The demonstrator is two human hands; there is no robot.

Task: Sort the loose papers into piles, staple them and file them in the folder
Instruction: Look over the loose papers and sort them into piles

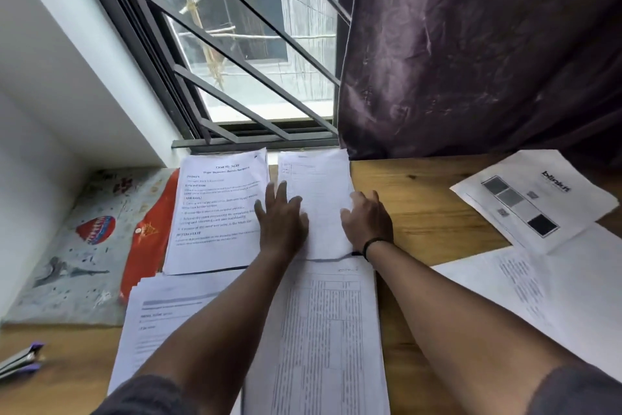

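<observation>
Both hands, left hand point(281, 217) and right hand point(367, 221), are lying open-fingered on a paper pile point(318, 202) on the wooden desk point(424, 199) under the barred window point(249, 54), beside the purple curtain point(478, 51).

**Wooden table: what's on it**

Wooden table point(420, 199) carries paper piles: task sheet point(215, 212) at 10 o'clock, form stack point(319, 192) at 12, table printout point(323, 330) at 6, blinkit sheet point(528, 199) at 2. Patterned folder point(84, 246) at 9.
</observation>
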